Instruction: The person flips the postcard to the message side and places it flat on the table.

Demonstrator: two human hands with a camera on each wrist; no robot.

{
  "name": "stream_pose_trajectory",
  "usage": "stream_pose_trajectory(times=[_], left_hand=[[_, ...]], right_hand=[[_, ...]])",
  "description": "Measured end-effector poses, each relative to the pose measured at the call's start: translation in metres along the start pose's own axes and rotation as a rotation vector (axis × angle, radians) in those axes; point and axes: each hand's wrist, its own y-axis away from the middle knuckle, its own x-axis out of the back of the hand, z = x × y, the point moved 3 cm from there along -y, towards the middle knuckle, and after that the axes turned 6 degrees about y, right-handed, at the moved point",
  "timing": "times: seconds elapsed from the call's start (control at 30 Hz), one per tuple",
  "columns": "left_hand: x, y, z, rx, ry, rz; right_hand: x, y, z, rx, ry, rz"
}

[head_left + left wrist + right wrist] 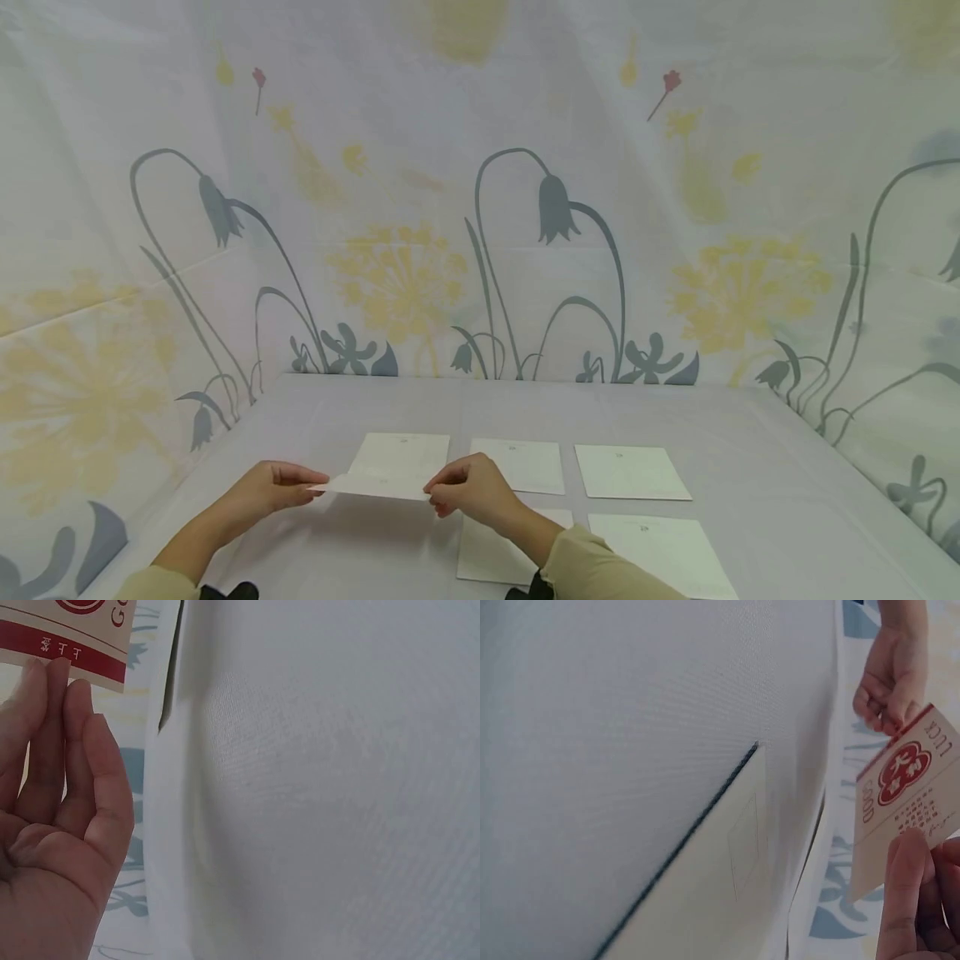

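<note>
A cream card [375, 486] is held level above the table between both hands. My left hand [262, 493] pinches its left end, and my right hand [480, 493] pinches the right end. Seen from below in the right wrist view, the card [904, 776] bears a red emblem, the words GOOD LUCK and a red band. The left wrist view shows fingertips against that band. Behind the held card lies a pale card [405, 452], partly overlapped by it. Another pale card [491, 546] lies under my right forearm, which hides part of it.
On the pale grey table [337, 567] more pale cards lie in rows: one card [536, 467] behind the right hand, a card [632, 472] at the back right, and a card [660, 546] at front right. A flower-printed cloth [420, 167] encloses the table.
</note>
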Motion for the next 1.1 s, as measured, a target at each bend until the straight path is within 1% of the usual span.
stream_pose_trajectory(times=[0.1,0.2,0.37,0.47,0.57,0.67,0.83,0.97,1.1], left_hand=[[0.000,0.001,-0.001,0.038,0.006,0.001],[-0.001,0.002,-0.002,0.075,0.040,-0.001],[-0.002,0.002,-0.004,0.102,0.101,-0.007],[-0.004,0.001,-0.005,0.119,0.083,0.012],[-0.006,0.000,-0.006,0.133,0.039,0.032],[-0.008,-0.001,-0.007,0.133,0.014,0.039],[-0.010,-0.002,-0.010,0.134,0.000,0.040],[-0.011,-0.003,-0.010,0.137,-0.032,0.035],[-0.013,-0.004,-0.012,0.147,-0.054,0.027]], right_hand=[[-0.001,0.000,-0.001,-0.012,0.010,0.005],[-0.001,0.000,0.000,-0.025,0.008,0.011],[-0.004,-0.001,0.003,-0.085,-0.008,0.015],[-0.006,0.000,0.005,-0.105,0.005,0.009],[-0.007,0.000,0.006,-0.095,0.025,0.007],[-0.008,-0.001,0.006,-0.083,0.040,0.004],[-0.011,-0.001,0.008,-0.110,0.058,-0.005],[-0.013,0.000,0.009,-0.139,0.101,-0.008],[-0.016,0.002,0.010,-0.142,0.144,-0.010]])
